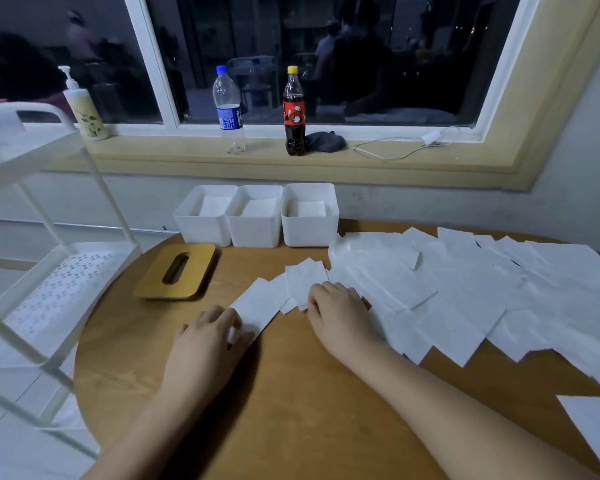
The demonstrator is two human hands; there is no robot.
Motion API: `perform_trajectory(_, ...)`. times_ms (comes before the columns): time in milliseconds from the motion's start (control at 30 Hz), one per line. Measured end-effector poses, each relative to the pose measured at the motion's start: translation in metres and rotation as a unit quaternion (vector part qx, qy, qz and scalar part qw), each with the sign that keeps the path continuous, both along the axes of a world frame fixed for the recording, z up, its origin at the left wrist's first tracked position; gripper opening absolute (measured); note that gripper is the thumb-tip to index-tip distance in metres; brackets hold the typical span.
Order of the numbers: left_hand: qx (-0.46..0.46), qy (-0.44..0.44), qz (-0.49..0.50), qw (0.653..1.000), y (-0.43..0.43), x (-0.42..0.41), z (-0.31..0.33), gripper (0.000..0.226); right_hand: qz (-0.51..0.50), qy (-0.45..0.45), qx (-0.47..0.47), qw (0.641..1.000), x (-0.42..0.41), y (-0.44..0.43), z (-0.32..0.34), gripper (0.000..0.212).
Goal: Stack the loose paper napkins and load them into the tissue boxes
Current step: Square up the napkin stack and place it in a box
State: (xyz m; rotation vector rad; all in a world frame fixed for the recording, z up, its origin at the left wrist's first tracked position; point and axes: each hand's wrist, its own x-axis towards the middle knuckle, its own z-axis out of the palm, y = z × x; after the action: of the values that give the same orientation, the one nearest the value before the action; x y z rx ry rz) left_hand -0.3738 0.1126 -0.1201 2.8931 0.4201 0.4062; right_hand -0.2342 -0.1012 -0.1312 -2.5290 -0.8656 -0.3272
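Two hands are recorded on a round wooden table (309,393). The left hand (205,337) is placed palm down, and the near corner of a napkin (260,303) is pinched between its thumb and curled fingers. This napkin is laid flat on the table and is angled away toward the right.

The right hand (340,313) is laid palm down, with its fingers bent over the edge of a small napkin (303,277); whether that sheet is gripped or only touched cannot be told. The small napkin is overlapped with the far end of the pinched one. The right wrist and forearm are rested on the left edge of the loose napkins (465,289), which are spread in overlapping sheets across the right half of the table, out to its right edge.

A wooden lid (153,285) with a dark slot is set flat to the left, beyond the left hand. Three white tissue boxes (257,233) are lined up side by side, uncovered, at the far edge of the table; white paper is seen inside each.

On the windowsill (187,154) behind are noted a pump bottle (84,109), a water bottle (228,109), a cola bottle (294,116), a dark cloth (326,142) touching the cola bottle, and a white cable (395,152). A white cart (21,147) is stood at the left of the table.
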Motion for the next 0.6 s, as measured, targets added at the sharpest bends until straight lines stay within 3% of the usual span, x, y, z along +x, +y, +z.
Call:
perform_trajectory(133,-0.021,-0.024,-0.006,0.999,0.0,-0.029,-0.005,0.018,-0.022,0.07,0.065,0.995,0.003,-0.006,0.008,0.014)
perform_trajectory(600,-0.08,-0.037,-0.202,0.975,-0.101,-0.048,-0.016,0.009,0.016,0.125,0.205,0.971,-0.032,-0.1,0.062,0.008)
